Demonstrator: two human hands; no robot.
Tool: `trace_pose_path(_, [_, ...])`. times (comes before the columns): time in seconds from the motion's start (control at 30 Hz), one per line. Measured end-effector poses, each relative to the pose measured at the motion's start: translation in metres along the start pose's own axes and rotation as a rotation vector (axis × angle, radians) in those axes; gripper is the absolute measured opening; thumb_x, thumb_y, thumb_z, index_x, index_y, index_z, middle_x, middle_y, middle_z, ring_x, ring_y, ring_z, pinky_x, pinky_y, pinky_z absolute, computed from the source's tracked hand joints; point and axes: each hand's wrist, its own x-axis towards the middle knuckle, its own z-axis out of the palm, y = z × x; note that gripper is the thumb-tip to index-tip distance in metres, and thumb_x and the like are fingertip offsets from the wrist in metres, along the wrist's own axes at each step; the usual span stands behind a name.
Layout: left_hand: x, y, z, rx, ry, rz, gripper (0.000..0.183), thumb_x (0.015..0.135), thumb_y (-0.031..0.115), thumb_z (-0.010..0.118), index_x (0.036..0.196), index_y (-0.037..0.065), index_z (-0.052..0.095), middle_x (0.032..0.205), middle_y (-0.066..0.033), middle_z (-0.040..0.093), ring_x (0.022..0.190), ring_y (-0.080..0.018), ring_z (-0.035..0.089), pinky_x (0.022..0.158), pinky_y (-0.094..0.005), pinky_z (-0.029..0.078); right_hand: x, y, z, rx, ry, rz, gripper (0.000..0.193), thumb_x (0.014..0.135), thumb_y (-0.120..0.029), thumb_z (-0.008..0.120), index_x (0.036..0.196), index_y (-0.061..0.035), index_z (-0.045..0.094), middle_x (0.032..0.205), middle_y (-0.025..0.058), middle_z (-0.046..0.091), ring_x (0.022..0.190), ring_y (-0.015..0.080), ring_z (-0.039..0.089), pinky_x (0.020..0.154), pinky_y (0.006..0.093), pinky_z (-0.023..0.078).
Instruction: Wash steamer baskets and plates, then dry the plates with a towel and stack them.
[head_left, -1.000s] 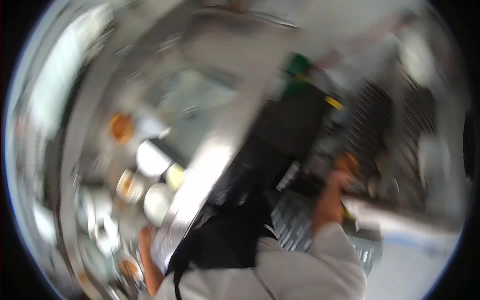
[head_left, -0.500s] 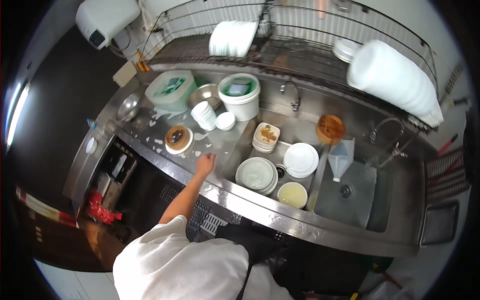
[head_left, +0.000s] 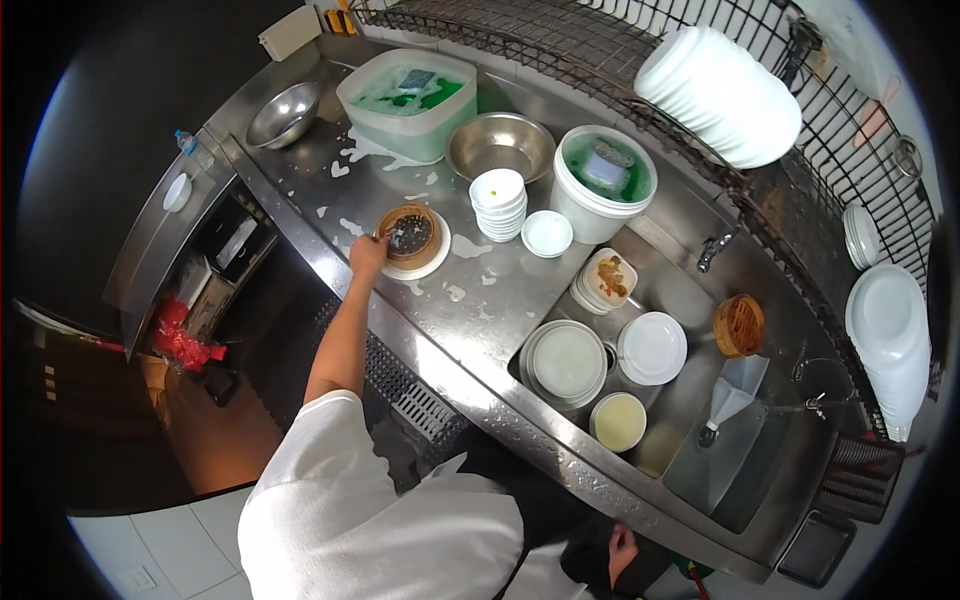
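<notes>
My left hand [head_left: 368,256] grips the near left rim of a round bamboo steamer basket [head_left: 425,226], thumb and fingers pinched on it. The steamer has a dark perforated base with pale bits on it. Below it a white plate [head_left: 436,262] rests on the wet steel counter. To the right stand a stack of small white bowls [head_left: 498,212] and another small white bowl [head_left: 547,234]. My right hand [head_left: 622,551] hangs low in front of the sink's edge, its fingers curled with nothing visible in them.
Soapy green water fills a square tub [head_left: 405,128] and a round white bucket [head_left: 600,215]; a steel bowl [head_left: 500,147] sits between them. Stacked dishes [head_left: 566,362], a yellowish-liquid bowl [head_left: 618,422] and another bamboo steamer [head_left: 739,325] are at the sinks. A wire rack [head_left: 560,60] hangs above.
My left hand has moved left from over the bare counter and taken hold of the steamer's rim. My right hand has come into view at the bottom. The view has turned toward the left.
</notes>
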Motion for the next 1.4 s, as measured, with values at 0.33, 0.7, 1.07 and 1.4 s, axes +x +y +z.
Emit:
trace_pose_path(0.33, [-0.129, 0.1, -0.062, -0.318, -0.163, 0.436, 0.028, 0.083, 0.024, 0.07, 0.092, -0.003, 0.074, 0.079, -0.0233, 0.07, 0.073, -0.0368, 0.07, 0.069, -0.0448, 0.053, 0.128, -0.282, 0.105, 0.692, -0.38, -0.242, 0.061, 0.091, -0.009, 0.074, 0.144, 0.0009, 0.047, 0.132, 0.0145, 0.062, 0.123, 0.0198, 0.057, 0.098, 0.0331, 0.05])
trace_pose_path(0.7, [-0.295, 0.204, 0.003, -1.667, -1.644, -0.527, 0.07, 0.1, 0.062, 0.046, 0.145, 0.009, 0.049, 0.139, -0.0142, 0.057, 0.125, -0.0282, 0.058, 0.102, -0.0436, 0.048, 0.125, -0.359, 0.086, 0.093, 0.081, -0.639, 0.037, 0.076, -0.008, 0.079, 0.109, -0.0055, 0.061, 0.113, 0.0159, 0.067, 0.111, 0.0331, 0.064, 0.099, 0.0381, 0.049])
trace_pose_path(1.07, [-0.239, 0.284, 0.005, -1.486, -1.35, -0.009, 0.04, 0.094, 0.016, 0.056, 0.133, 0.006, 0.059, 0.128, -0.0094, 0.064, 0.115, -0.0232, 0.063, 0.102, -0.0389, 0.052, 0.133, -0.311, 0.029, 1.04, 0.257, -0.246, 0.061, 0.079, -0.006, 0.084, 0.129, -0.0017, 0.049, 0.123, 0.0092, 0.062, 0.113, 0.0161, 0.061, 0.099, 0.0329, 0.047])
trace_pose_path(1.4, [-0.089, 0.407, 0.042, -0.589, 0.104, 1.024, 0.045, 0.096, 0.022, 0.064, 0.135, -0.002, 0.057, 0.133, -0.0231, 0.061, 0.12, -0.0357, 0.059, 0.105, -0.0398, 0.044, 0.09, -0.254, 0.005, 1.625, 0.245, -0.131, 0.056, 0.089, -0.014, 0.064, 0.141, -0.0011, 0.045, 0.135, 0.0138, 0.057, 0.126, 0.0255, 0.057, 0.111, 0.0419, 0.044])
